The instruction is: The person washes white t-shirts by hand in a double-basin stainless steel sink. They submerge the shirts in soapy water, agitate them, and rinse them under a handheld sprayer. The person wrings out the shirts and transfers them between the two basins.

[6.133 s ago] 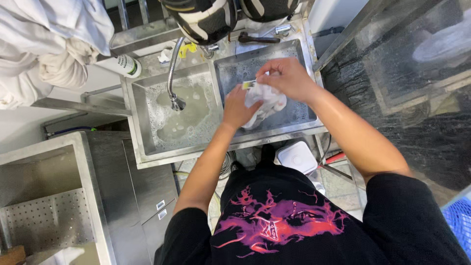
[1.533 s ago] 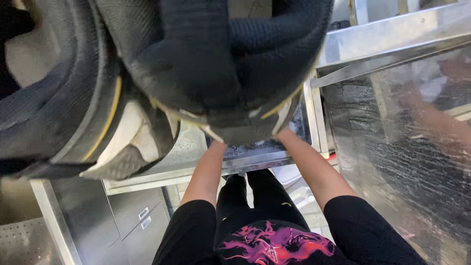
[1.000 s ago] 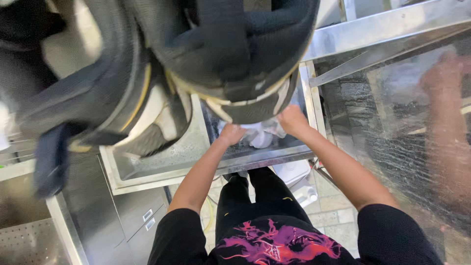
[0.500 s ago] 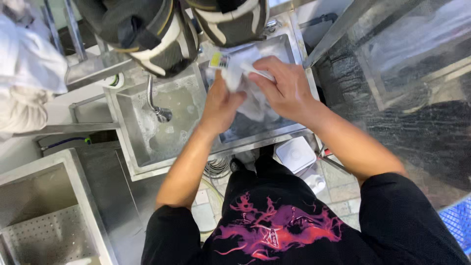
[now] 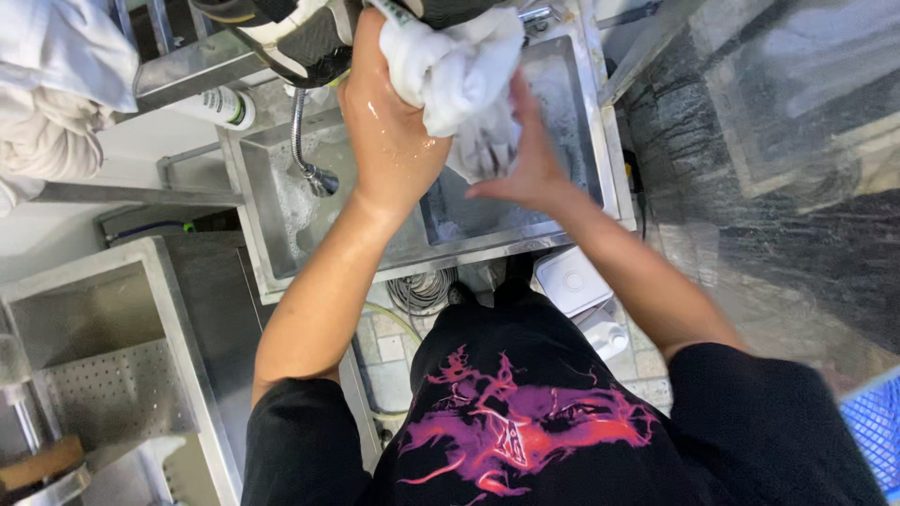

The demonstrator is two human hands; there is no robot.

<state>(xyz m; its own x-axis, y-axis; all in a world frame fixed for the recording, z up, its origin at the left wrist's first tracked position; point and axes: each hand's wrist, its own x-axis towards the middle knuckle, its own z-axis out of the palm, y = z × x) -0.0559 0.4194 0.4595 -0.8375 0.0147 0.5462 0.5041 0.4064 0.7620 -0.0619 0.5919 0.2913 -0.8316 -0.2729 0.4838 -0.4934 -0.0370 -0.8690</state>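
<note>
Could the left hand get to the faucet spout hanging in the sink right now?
Probably not right away. The left hand is closed around the wet white cloth, so it is busy. The faucet spout hangs just beside the wrist with nothing between them.

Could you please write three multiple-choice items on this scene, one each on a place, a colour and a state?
1. Where is the white cloth held?
A. over the steel sink
B. on the floor tiles
C. inside the perforated bin

2. What colour is the cloth?
A. blue
B. white
C. red

3. What is the state of the left hand?
A. dry and open
B. wet, gripping the cloth
C. resting on the sink rim

Answers: 1 A, the sink basin lies right beneath the cloth; 2 B, its folds are plainly white; 3 B, the skin glistens and the fingers close round the cloth, while the right hand presses its side.
</note>
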